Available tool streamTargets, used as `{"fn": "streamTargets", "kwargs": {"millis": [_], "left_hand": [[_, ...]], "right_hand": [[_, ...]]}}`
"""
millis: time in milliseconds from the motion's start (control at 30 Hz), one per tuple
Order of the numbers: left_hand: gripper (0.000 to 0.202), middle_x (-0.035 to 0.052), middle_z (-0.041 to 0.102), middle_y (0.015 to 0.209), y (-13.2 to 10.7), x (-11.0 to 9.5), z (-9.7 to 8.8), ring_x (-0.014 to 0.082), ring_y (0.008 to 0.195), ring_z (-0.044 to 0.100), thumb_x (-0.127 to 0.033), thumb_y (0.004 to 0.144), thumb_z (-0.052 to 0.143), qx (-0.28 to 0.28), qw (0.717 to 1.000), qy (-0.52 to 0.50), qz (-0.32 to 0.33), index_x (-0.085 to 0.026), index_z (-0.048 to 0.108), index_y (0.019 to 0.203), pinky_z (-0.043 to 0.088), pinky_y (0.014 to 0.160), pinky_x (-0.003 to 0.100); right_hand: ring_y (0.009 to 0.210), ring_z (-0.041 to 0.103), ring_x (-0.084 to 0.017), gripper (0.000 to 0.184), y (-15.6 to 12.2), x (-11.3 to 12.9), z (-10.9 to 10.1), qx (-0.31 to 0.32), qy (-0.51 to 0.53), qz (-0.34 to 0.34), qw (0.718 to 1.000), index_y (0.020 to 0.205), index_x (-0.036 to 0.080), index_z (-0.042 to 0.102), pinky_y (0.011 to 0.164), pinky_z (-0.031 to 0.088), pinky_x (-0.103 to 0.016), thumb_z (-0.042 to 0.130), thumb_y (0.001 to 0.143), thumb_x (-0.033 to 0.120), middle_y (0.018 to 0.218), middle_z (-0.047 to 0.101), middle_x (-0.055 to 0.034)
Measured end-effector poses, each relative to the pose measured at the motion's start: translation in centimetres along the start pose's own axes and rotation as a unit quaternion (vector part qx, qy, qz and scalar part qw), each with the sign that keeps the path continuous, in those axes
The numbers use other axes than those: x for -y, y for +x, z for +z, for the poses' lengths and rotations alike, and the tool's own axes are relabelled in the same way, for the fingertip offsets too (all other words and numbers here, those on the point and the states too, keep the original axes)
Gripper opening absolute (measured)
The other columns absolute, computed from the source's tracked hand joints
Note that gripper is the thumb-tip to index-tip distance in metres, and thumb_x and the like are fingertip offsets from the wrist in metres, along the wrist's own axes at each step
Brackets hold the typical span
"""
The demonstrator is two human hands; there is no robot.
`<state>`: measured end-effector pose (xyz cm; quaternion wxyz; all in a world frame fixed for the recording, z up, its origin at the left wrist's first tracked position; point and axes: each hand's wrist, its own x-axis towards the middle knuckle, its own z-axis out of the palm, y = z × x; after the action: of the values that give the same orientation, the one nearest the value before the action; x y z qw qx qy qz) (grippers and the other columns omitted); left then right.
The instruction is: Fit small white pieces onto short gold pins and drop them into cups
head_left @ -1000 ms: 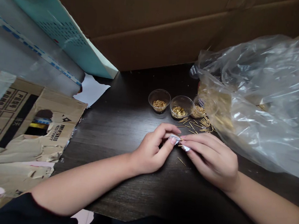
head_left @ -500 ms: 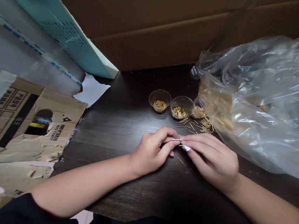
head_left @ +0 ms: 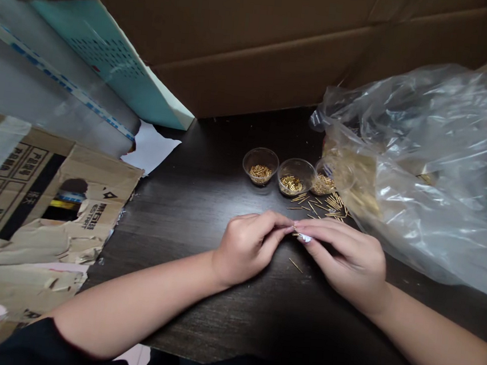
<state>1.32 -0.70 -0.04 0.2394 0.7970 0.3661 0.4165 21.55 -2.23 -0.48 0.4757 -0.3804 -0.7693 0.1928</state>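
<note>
Both hands meet over the dark table, fingertips almost touching. My left hand (head_left: 250, 245) is closed in a pinch of thumb and forefinger; anything in that pinch is too small to make out. My right hand (head_left: 348, 258) is closed too, with a thin gold pin (head_left: 296, 234) sticking out of its fingertips toward the left hand. A small white piece (head_left: 305, 238) shows by the right thumb. Just below the hands lies one loose gold pin (head_left: 296, 265). Beyond the fingers is a scatter of gold pins (head_left: 333, 205), partly hidden by the right hand.
Three clear plastic cups stand behind: a left cup (head_left: 261, 154), a middle cup (head_left: 297, 164) and a right cup (head_left: 335, 167), each with small gold pieces. A crumpled plastic bag (head_left: 433, 183) covers the right side. Torn cardboard (head_left: 66, 188) lies left; a cardboard wall (head_left: 259, 63) rises behind.
My left fingers have shifted and closed tighter at the fingertips; the pale sliver seen there before no longer shows. The right hand has barely moved, and the view has tilted slightly.
</note>
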Motion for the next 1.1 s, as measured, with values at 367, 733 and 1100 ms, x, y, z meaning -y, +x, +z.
{"fn": "streamTargets", "kwargs": {"millis": [367,733,1100], "left_hand": [[0.004,0.0026,0.074,0.084,0.15,-0.13,-0.25,0.0071,0.061,0.066,-0.017,0.096,0.059,0.046,0.981,-0.151,-0.11,-0.014,0.062,0.098,0.053,0.06,0.018],[0.004,0.0013,0.075,0.083,0.19,-0.06,-0.43,0.0085,0.068,0.069,-0.016,0.095,0.06,0.06,0.986,-0.119,-0.103,-0.015,0.064,0.097,0.053,0.066,0.019],[0.006,0.0004,0.072,0.076,0.56,0.11,-0.92,0.0086,0.064,0.067,-0.012,0.093,0.061,0.056,0.998,-0.014,0.024,-0.013,0.065,0.098,0.053,0.063,0.019]], "right_hand": [[0.077,0.069,-0.016,0.018,0.13,-0.13,-0.16,0.011,-0.009,0.001,1.0,0.097,0.018,0.069,0.073,0.057,-0.032,0.067,0.087,0.004,0.086,0.074,-0.0041],[0.072,0.065,-0.013,0.015,0.14,-0.03,-0.36,0.044,-0.01,0.002,0.999,0.096,0.017,0.068,0.069,0.053,-0.029,0.067,0.087,0.004,0.083,0.073,-0.0039],[0.075,0.064,-0.014,0.019,0.13,-0.28,-0.51,0.064,-0.024,-0.023,0.997,0.102,0.017,0.066,0.072,0.052,-0.031,0.065,0.089,0.003,0.086,0.073,-0.0046]]}}
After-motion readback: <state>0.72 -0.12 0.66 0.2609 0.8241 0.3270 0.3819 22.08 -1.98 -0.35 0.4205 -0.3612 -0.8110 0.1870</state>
